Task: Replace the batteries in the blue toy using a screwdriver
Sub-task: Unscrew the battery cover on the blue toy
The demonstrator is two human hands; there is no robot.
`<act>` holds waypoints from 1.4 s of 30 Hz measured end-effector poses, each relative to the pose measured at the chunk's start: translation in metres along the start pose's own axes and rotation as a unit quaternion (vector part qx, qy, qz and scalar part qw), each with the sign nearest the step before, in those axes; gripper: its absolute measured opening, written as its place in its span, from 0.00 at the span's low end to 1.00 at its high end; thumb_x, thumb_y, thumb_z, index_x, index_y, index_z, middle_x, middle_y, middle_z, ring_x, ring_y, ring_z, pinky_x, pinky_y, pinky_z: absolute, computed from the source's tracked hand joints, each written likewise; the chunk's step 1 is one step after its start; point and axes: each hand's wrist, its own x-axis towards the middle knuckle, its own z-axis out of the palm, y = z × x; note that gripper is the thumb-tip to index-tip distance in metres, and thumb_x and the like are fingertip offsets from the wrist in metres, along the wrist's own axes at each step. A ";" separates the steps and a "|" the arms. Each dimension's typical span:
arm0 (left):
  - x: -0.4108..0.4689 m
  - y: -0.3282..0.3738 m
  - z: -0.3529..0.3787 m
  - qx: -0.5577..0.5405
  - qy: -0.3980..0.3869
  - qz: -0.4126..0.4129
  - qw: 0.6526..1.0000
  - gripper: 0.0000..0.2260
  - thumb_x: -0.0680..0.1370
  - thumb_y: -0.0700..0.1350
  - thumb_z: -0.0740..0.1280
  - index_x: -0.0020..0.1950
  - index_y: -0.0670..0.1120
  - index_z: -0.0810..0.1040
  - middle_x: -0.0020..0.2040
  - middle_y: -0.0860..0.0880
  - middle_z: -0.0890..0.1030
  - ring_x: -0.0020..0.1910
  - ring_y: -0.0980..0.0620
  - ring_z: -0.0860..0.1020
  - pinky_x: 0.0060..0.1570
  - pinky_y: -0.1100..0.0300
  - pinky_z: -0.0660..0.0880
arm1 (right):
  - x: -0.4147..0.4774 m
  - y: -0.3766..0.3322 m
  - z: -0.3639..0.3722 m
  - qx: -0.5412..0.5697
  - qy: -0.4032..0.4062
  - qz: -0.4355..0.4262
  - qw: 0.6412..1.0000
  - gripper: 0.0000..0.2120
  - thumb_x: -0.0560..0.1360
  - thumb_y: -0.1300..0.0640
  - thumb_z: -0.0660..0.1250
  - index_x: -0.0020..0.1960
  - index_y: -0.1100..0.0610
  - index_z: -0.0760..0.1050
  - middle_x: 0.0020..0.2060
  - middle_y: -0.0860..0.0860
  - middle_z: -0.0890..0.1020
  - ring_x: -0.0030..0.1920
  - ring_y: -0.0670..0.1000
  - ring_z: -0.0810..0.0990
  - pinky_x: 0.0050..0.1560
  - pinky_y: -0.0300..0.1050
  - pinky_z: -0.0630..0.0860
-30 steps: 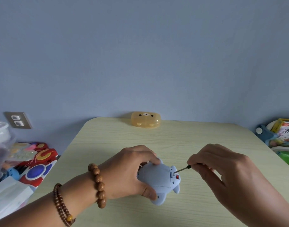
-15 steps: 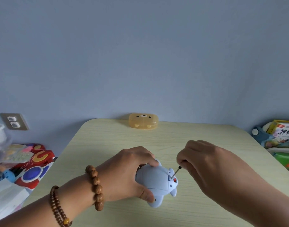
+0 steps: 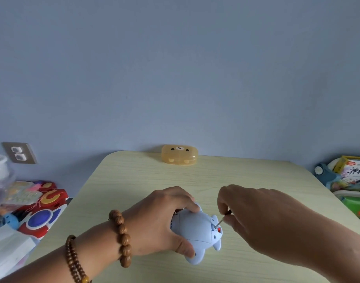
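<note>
Pale blue wall [image 3: 175,78] rises behind a light wood-grain counter [image 3: 134,180], and the blue toy [image 3: 193,225] lies near the counter's front edge, turned so that a seamed panel faces up. The left grip [image 3: 160,219], its wrist ringed with brown bead bracelets [image 3: 122,237], is wrapped round the toy: fingers curl over the far side and the thumb presses the near side, pinning it to the counter. The right grip [image 3: 256,217] is clenched on a small screwdriver [image 3: 219,223], pinching a handle that the fingers almost wholly hide. Only the thin metal shaft shows, slanting down and left until its tip sits in a recess at the toy's right end, beside a small red spot. The panel looks closed and flush, and no loose batteries or removed cover can be seen, so this appears to be work on the cover screw. Whether that screw is being loosened or driven home cannot be told. If loosened, the cover, the battery swap and the refastening all remain. A yellow bear-face case [image 3: 179,155] sits shut at the far edge, well apart from the toy, and colourful toys [image 3: 42,211] lie beyond the counter to the left.
</note>
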 end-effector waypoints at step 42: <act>-0.004 0.002 -0.001 -0.013 0.011 0.000 1.000 0.32 0.58 0.58 0.83 0.60 0.60 0.78 0.62 0.69 0.71 0.56 0.71 0.74 0.55 0.73 0.72 | 0.010 0.002 0.008 -0.019 0.009 0.016 1.000 0.08 0.78 0.42 0.59 0.49 0.46 0.68 0.41 0.45 0.80 0.40 0.49 0.78 0.40 0.44 0.74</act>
